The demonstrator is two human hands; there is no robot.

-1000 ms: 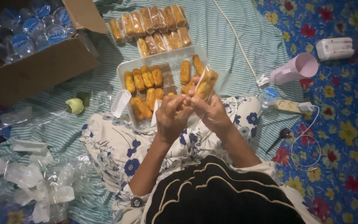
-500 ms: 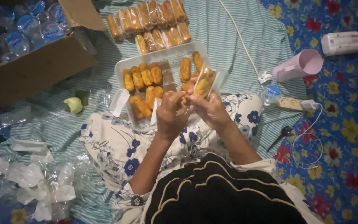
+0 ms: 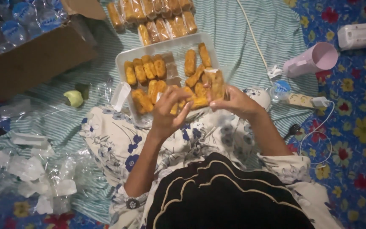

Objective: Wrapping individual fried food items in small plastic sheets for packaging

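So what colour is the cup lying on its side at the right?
Pale pink; the cup lies on the blue floral cloth, seen in the head view.

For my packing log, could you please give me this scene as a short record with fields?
Setting: person seated on a striped cloth over a flowered mat
Right hand: holds a clear-wrapped fried roll over the tray
Left hand: fingers curled above the tray's near edge; what it holds cannot be told
Tray: white, with golden unwrapped rolls
Beyond tray: wrapped rolls in rows
Far left: cardboard box of water cups
Right: pink cup on its side
Near left: loose clear wrappers
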